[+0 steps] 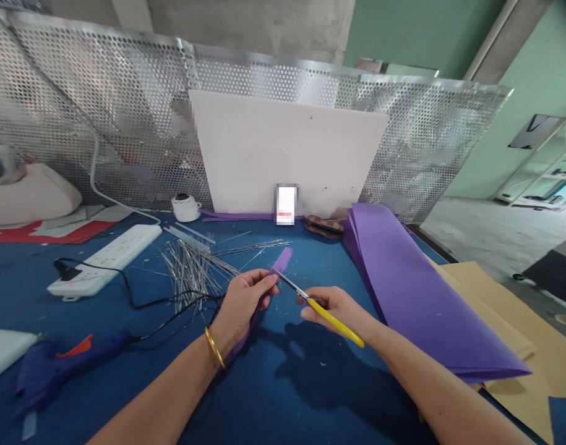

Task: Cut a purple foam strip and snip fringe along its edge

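In my left hand (248,296) a narrow purple paper strip (281,259) is pinched between thumb and fingers. The strip's upper end sticks out past my fingertips and its edge looks notched; the rest trails down behind my left wrist. My right hand (333,306) grips scissors (331,318) with yellow handles. Their metal blades point up and left and meet the strip just beyond my left thumb. How far the blades are apart is too small to tell. A bundle of thin metal wires (190,266) lies left of my left hand.
Large folded purple sheets (407,296) and tan sheets (491,309) lie at right. A white power strip (109,259) and blue glue gun (64,368) with black cords are at left. Behind stand a phone-like bright screen (286,204), white board (292,148) and brown pouch (324,227).
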`<state>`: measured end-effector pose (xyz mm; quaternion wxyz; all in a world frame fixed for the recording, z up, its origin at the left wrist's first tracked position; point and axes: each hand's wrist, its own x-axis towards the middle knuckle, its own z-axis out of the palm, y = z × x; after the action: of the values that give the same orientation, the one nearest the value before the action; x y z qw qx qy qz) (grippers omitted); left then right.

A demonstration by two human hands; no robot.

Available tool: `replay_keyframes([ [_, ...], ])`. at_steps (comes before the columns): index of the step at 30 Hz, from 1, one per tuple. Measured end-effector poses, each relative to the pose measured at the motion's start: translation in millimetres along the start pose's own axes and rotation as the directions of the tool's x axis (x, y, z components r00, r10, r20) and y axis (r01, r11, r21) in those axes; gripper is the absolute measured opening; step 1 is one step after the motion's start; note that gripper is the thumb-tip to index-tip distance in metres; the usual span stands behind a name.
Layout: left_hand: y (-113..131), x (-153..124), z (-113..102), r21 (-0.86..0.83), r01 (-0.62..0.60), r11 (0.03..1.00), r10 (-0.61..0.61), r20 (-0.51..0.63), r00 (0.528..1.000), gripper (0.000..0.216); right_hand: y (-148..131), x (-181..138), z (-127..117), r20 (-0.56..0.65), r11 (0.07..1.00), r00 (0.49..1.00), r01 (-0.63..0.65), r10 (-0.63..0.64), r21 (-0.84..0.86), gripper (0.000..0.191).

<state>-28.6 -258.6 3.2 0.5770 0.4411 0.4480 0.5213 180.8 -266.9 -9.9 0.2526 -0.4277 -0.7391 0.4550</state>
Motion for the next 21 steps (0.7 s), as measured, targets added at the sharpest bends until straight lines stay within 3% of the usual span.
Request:
replay_keyframes([
  [9,3.1,-1.5,-0.4,0.011,-0.013,1.0,0.013,-0.003,1.0,0.015,0.6,0.2,-0.6,-0.017,0.999,1.0,0.022,-0.023,-0.028,0.039],
  [21,2.8,0.0,0.6,0.084,-0.06,0.995,0.064,-0.054,0.996,0.021,-9.3,-5.5,-0.3,-0.08,0.98,0.997,-0.006,-0.01,-0.198,0.034],
])
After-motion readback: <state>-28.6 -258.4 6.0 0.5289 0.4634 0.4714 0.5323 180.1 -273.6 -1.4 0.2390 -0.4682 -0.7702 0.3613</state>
